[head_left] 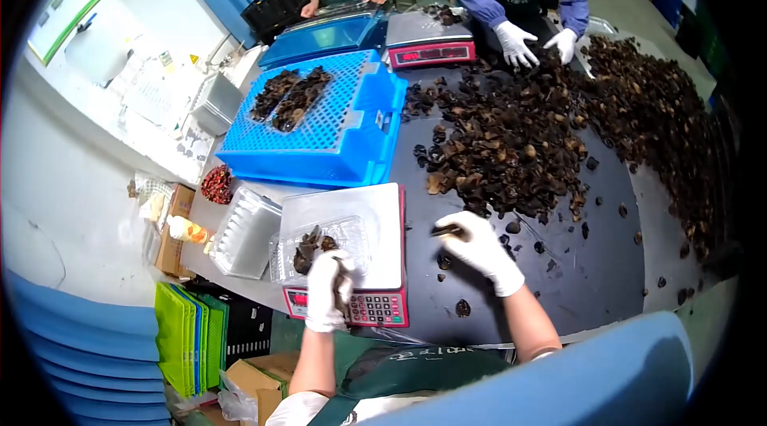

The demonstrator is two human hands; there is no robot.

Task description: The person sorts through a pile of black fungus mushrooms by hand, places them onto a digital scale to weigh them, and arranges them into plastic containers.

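My left hand (326, 292), in a white glove, is closed around dark wood ear mushrooms just over the front edge of the scale. Beside it, on the pan of the red-and-silver digital scale (383, 218), a clear plastic tray (351, 238) holds a few wood ear mushrooms (306, 252). My right hand (482, 252), gloved too, pinches a dark wood ear mushroom (447, 231) above the black table, to the right of the scale. A big loose pile of wood ear mushrooms (511, 150) spreads just beyond that hand.
Behind the scale, a blue plastic crate (304, 156) carries two filled trays (289, 98). Empty clear trays (249, 234) are stacked at left, near red items (216, 185) and a bottle (188, 229). Across the table, a co-worker's gloved hands (515, 44) reach into the pile by another scale (431, 50).
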